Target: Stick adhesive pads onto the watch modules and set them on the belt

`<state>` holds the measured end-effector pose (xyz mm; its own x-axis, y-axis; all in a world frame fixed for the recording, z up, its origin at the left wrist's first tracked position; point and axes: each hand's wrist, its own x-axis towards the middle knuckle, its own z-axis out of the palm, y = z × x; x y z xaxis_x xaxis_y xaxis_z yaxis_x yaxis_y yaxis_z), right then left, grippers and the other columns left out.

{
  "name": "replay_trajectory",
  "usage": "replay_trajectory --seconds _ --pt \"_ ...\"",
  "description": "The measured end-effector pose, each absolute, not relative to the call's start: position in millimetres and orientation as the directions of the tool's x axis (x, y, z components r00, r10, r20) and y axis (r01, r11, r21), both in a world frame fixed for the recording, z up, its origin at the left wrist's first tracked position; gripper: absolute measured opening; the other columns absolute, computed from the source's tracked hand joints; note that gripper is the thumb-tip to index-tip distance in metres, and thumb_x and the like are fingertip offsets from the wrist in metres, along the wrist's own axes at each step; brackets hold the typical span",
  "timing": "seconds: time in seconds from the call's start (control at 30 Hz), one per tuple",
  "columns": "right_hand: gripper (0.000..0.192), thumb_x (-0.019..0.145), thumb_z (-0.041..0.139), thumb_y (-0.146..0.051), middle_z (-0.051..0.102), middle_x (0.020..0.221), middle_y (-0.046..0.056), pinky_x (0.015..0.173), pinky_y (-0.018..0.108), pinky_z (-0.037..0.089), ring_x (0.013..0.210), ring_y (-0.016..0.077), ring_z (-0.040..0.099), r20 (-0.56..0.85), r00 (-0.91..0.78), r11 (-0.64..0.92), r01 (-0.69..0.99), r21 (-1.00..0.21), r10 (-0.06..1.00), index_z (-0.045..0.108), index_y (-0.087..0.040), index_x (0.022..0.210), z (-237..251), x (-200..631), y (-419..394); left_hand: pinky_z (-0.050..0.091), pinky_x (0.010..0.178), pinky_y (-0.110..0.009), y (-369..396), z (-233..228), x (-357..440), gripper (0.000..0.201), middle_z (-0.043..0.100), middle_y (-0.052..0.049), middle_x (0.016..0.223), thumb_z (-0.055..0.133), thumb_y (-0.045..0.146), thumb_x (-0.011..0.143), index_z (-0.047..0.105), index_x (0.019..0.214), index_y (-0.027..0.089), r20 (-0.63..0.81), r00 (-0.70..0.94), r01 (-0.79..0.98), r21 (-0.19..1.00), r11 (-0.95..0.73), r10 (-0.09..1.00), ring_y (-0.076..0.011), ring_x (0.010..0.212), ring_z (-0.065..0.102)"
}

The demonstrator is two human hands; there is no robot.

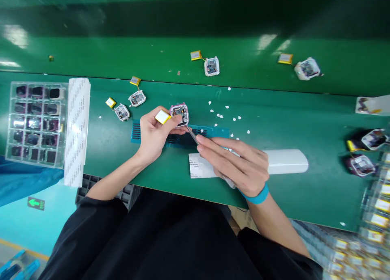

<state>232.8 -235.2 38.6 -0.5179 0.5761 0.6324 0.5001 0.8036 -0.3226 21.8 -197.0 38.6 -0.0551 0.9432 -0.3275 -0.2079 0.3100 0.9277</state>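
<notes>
1. While the left hand [154, 134] pinches it from the left, the small open device [179, 113], pink-edged with its circuit board exposed, sits at the fingertips just above the blue slotted fixture [210, 132] on the green desk [274, 121].
2. A yellow battery [162, 117] rests against the left thumb, touching the device's left side.
3. The right hand [237, 162] is closed around thin metal tweezers [192, 135]. Their long axis runs from lower right to upper left, and the tip meets the device's lower right corner.
4. The device lies up and to the left of the right hand; the left hand is the nearer, being in contact.
5. A blue wristband [257, 197] circles the right wrist.
6. Under the right hand lies a white tube [286, 161] with a paper label [198, 168].
7. White scraps [227, 117] are scattered to the right of the device.
8. Further units with batteries [129, 105] lie to the left and beyond; a clear parts tray [10, 121] stands at far left.
</notes>
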Motion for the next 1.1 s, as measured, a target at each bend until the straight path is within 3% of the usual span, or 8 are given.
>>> replay_trajectory --seconds 0.17,0.37,0.63,0.77,0.87,0.93,1.03,1.1 --pt "0.052 0.098 0.069 -0.007 0.074 0.13 0.004 0.078 0.036 0.068 0.103 0.0231 0.079 0.645 -0.463 0.779 0.507 -0.369 0.608 0.064 -0.023 0.147 32 235 -234 0.068 0.063 -0.025 -198 36 21 0.039 0.07 0.003 0.074 0.09 0.043 0.077 0.058 0.082 0.021 -0.335 -0.042 -0.186 0.928 0.322 0.941 -0.0186 0.069 0.081" --pt "0.071 0.094 0.073 -0.004 0.073 0.129 0.0 0.072 0.035 0.068 0.094 0.0221 0.08 0.692 -0.384 0.757 0.54 -0.369 0.611 0.054 -0.032 0.157 28 238 -230 0.069 0.074 -0.025 -192 29 17 0.039 0.078 0.0 0.085 0.093 0.038 0.074 0.067 0.097 0.02 -0.388 0.005 -0.222 0.898 0.38 0.921 -0.0187 0.076 0.082" --pt "0.048 0.098 0.068 -0.007 0.074 0.129 0.004 0.072 0.032 0.067 0.094 0.0204 0.079 0.75 -0.399 0.776 0.587 -0.232 0.527 0.066 -0.023 0.144 27 238 -225 0.068 0.068 -0.026 -181 22 14 0.041 0.078 0.001 0.084 0.093 0.032 0.07 0.065 0.097 0.019 -0.308 0.045 -0.122 0.942 0.311 0.95 -0.0173 0.069 0.08" --pt "0.036 0.099 0.069 -0.01 0.077 0.123 0.001 0.081 0.029 0.068 0.09 0.0167 0.079 0.809 -0.334 0.759 0.62 -0.199 0.484 0.071 -0.025 0.132 22 235 -220 0.059 0.059 -0.026 -115 8 -5 0.045 0.071 0.005 0.071 0.087 0.023 0.071 0.066 0.111 0.021 -0.023 0.001 0.214 0.977 0.022 1.0 -0.016 0.06 0.073" --pt "0.029 0.103 0.064 -0.012 0.079 0.119 0.001 0.082 0.027 0.067 0.091 0.0157 0.078 0.822 -0.289 0.746 0.627 -0.224 0.49 0.072 -0.024 0.128 18 234 -217 0.058 0.082 -0.032 -54 -3 -25 0.018 0.067 0.002 0.069 0.076 0.018 0.078 0.071 0.095 0.018 0.116 -0.04 0.619 0.783 -0.067 0.992 -0.0177 0.076 0.072" --pt "0.028 0.104 0.06 -0.014 0.08 0.117 0.002 0.082 0.027 0.066 0.092 0.0158 0.078 0.814 -0.289 0.741 0.628 -0.236 0.504 0.071 -0.022 0.128 17 233 -216 0.055 0.098 -0.043 -26 -7 -30 0.013 0.07 -0.005 0.077 0.078 0.016 0.074 0.069 0.083 0.017 0.13 -0.032 0.743 0.667 -0.063 0.991 -0.0289 0.1 0.071" --pt "0.026 0.105 0.056 -0.015 0.081 0.115 0.003 0.082 0.027 0.065 0.094 0.0163 0.077 0.8 -0.31 0.727 0.652 -0.215 0.514 0.071 -0.019 0.126 15 234 -216 0.044 0.114 -0.06 -9 -12 -17 0.026 0.07 -0.02 0.127 0.079 0.023 0.077 0.072 0.102 0.017 0.258 0.094 0.822 0.524 -0.221 0.962 -0.0452 0.14 0.049" --pt "0.025 0.105 0.055 -0.015 0.081 0.114 0.003 0.083 0.027 0.065 0.095 0.0167 0.076 0.789 -0.326 0.717 0.668 -0.198 0.521 0.072 -0.018 0.124 14 235 -217 0.036 0.121 -0.065 -6 -16 -1 0.035 0.057 -0.022 0.151 0.073 0.029 0.084 0.071 0.117 0.017 0.243 0.269 0.829 0.434 -0.352 0.932 -0.0462 0.153 0.037"
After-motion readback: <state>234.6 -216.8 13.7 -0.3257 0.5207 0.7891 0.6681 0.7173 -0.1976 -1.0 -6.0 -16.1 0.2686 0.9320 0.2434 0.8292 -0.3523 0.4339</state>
